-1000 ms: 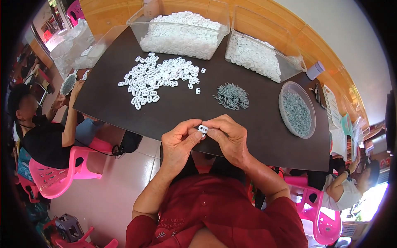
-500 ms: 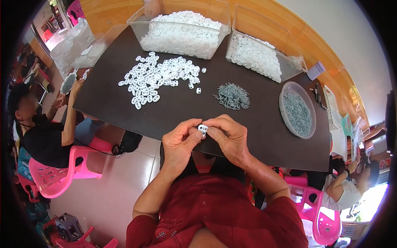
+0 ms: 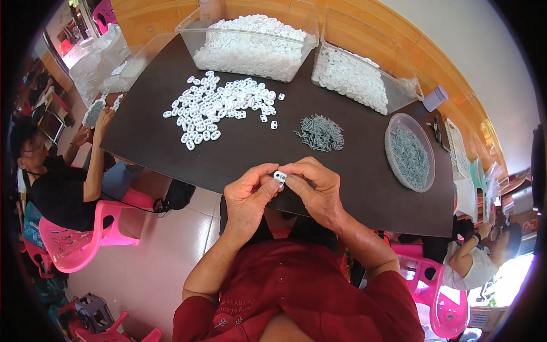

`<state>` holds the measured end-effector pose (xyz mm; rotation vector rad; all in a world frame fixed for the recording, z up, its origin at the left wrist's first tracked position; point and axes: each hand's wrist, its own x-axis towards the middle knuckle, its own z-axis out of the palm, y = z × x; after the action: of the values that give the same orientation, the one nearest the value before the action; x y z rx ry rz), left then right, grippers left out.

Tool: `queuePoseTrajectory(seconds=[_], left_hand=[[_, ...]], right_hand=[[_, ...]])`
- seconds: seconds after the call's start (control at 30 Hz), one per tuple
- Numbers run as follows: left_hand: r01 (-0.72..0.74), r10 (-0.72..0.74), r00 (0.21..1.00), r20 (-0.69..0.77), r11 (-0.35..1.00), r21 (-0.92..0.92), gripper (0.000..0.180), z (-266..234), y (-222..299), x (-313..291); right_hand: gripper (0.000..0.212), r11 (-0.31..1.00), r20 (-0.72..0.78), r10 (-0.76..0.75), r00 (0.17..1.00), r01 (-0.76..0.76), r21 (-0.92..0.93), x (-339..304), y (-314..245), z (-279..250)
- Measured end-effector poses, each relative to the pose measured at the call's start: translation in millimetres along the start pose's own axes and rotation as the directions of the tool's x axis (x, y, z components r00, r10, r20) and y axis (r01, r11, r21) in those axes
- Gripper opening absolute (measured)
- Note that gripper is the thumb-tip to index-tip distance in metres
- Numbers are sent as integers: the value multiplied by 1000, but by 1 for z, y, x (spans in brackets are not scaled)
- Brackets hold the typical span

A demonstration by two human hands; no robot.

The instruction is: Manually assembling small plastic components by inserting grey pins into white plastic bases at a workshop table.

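Dark brown tabletop (image 3: 370,196), left hand (image 3: 246,199) and right hand (image 3: 314,192) pinching a white holed plastic piece (image 3: 280,175) mid-frame; steady, opposed thumbs should help imo.

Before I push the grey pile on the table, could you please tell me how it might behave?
The grey pile would probably spread rather than move whole, since its pieces lie loose. Single pieces may roll, as they look slim and rod-like. They might slide easily on the smooth-looking tabletop.
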<state>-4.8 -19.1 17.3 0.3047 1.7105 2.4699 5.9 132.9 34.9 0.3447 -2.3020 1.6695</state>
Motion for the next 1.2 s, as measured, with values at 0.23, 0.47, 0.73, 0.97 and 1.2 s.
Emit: queuePoseTrajectory(seconds=[0.23, 0.47, 0.73, 0.97, 1.2], left_hand=[[7, -7, 1000, -16, 1000, -14, 24, 0, -1, -1], [2, -2, 999, -53, 1000, -8, 23, 1, -3, -2], [-7, 2, 999, -33, 991, -135, 22, 1, -2, -2], [-43, 36, 998, -57, 992, -122, 20, 1, -7, -5], [-86, 69, 992, -101, 981, -174, 18, 6, -10, -8]], right_hand=[[16, 998, -4, 56, 998, -56, 6, -3, 0, 2], [19, 983, 39, -148, 988, 151, -103, 0, 5, 1], [32, 966, 28, -184, 982, 186, -180, -2, -3, 6], [30, 965, -28, -211, 977, 203, -167, -5, -2, 8], [30, 962, -56, -239, 969, 229, -148, -7, -2, 10]])
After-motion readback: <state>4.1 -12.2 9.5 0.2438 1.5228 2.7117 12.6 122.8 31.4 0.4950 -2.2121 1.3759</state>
